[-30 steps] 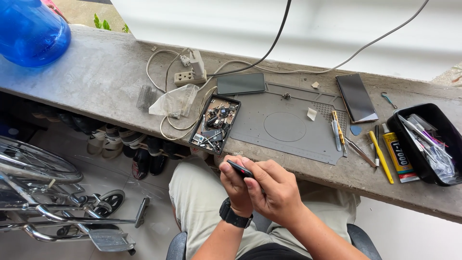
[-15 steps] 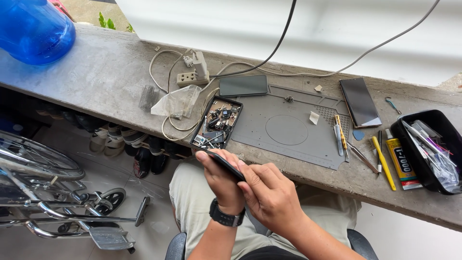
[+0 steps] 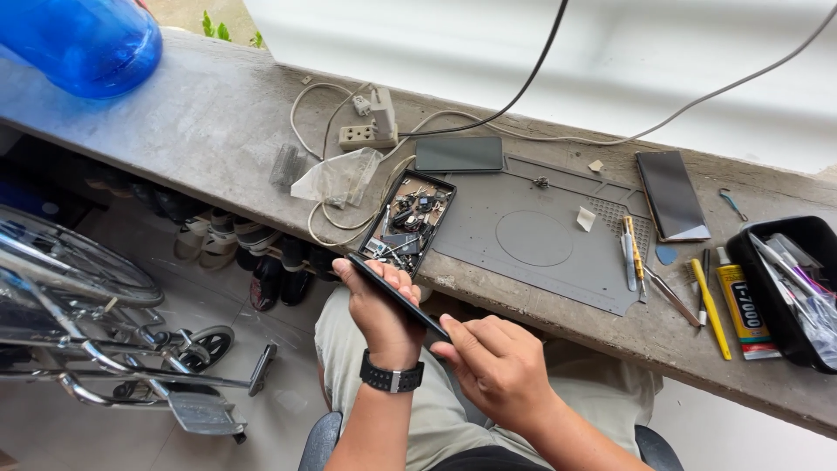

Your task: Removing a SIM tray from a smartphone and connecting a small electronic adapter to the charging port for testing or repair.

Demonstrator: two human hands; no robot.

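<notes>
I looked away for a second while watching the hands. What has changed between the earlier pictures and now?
The dark phone now lies more edge-on and stretched out along the left hand, which grips it as before. The right hand has slid to its near end, fingertips at the edge. Nothing was let go. The grey mat, parts tray and tools on the bench stayed as they were.

Lying dark on bench: two phone screens [image 3: 459, 154] [image 3: 671, 195]; yellow glue tube [image 3: 745, 310] resting beside black bin [image 3: 767, 288]
</notes>
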